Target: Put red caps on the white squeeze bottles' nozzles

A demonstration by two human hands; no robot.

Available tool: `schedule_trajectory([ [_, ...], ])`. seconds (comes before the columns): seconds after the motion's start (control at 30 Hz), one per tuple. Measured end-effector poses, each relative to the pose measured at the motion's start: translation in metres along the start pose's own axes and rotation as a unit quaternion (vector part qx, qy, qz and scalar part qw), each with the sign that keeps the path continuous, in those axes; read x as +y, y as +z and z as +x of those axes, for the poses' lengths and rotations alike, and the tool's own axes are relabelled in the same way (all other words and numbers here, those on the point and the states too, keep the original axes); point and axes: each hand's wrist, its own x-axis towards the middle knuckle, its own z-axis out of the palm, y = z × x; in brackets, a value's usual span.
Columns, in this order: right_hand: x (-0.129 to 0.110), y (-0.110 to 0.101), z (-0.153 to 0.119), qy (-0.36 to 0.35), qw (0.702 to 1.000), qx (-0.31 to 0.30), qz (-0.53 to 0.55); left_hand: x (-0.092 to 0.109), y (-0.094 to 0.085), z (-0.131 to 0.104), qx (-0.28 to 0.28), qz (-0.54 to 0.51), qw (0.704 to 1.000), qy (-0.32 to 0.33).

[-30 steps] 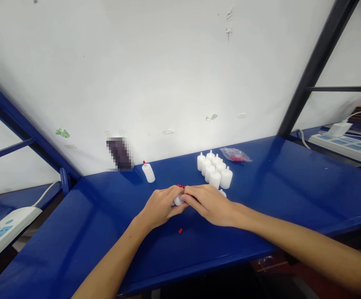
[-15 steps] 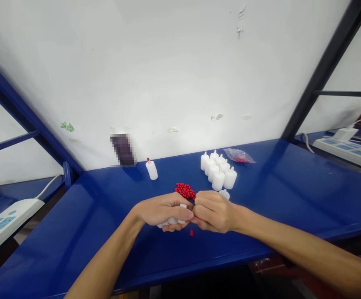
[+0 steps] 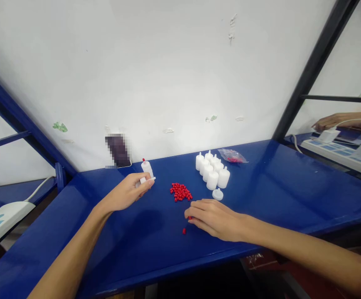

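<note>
My left hand is closed around a white squeeze bottle, tilted so its thin tip points right; the fingers hide much of it. Just behind stands a white bottle with a red cap. My right hand is low over the table, fingers curled together, with a small red cap showing between the fingertips. One loose red cap lies nearer the front edge. Beyond my right hand is a heap of red caps, and a white nozzle lid rests to its right.
Several white bottles with bare tips stand grouped at the back right. Behind them lies a clear bag with red pieces. A blurred-out phone leans on the wall. Power strips flank the blue table. Another person's hand appears far right.
My hands have separated. The left has moved left and away with the white bottle, close to the red-capped one. My right hand has dropped slightly, and a red cap now shows in its fingers.
</note>
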Motion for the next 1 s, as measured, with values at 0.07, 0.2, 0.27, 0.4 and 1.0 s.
schedule_trajectory([
  [0.07, -0.003, 0.004, 0.000, -0.029, 0.998, -0.011, -0.052, 0.000, 0.007, 0.006, 0.019, 0.004, 1.000, 0.010],
  [0.2, -0.008, 0.011, 0.008, -0.060, 0.991, -0.040, -0.117, 0.003, 0.017, 0.020, 0.050, 0.042, 0.997, 0.028],
  [0.27, -0.008, 0.013, 0.015, -0.066, 0.984, -0.053, -0.154, 0.003, 0.024, 0.026, 0.065, 0.062, 0.995, 0.041],
  [0.4, 0.001, 0.019, 0.030, -0.046, 0.976, -0.045, -0.206, -0.003, 0.043, 0.032, 0.093, 0.068, 0.991, 0.066],
  [1.0, 0.017, 0.003, 0.034, 0.167, 0.976, 0.127, 0.061, -0.010, 0.081, 0.020, 0.047, 0.189, 0.971, 0.139],
])
